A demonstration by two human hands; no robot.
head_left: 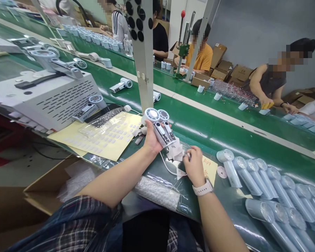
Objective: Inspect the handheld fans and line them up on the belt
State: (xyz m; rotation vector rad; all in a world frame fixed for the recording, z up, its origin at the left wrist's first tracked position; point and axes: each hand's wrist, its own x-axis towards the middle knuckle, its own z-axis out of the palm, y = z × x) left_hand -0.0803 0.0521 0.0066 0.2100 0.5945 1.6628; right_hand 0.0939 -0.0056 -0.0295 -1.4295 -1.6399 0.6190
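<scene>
Clock is centred on the left hand [152, 141] in my head feed. Its grip is closed around two pale-blue-and-silver handheld fans [160, 129], held side by side over the dark green worktop [152, 171], roughly 1 o'clock. Each has a round head, spoked ring grille and pale silvery disc in the middle; handle fronts look uncovered, dark and white parts showing inside, a pale oblong piece near the top of the nearer one. Heads point up toward 12, handle ends toward 4.

Right hand [195, 164], at 4 o'clock: fingers curled beside a crumpled whitish paper piece [175, 152]; I can't tell whether that grip has hold of anything. Pale watch strap [203, 189] on its wrist. Thin white cable [170, 172] curves between the two hands.

Others, quick: yellow sheet with rows of small white ovals [112, 154], 9 o'clock; yellow note with red handwriting [212, 168], 4 o'clock, just beyond the right hand; pale-blue capped fans in slanting rows [283, 192], also 4, farther out; clear plastic bundle [157, 192], 6; white vented metal box [68, 101], 10; shiny green conveyor belt [225, 133] running from 11 across to 3.
</scene>
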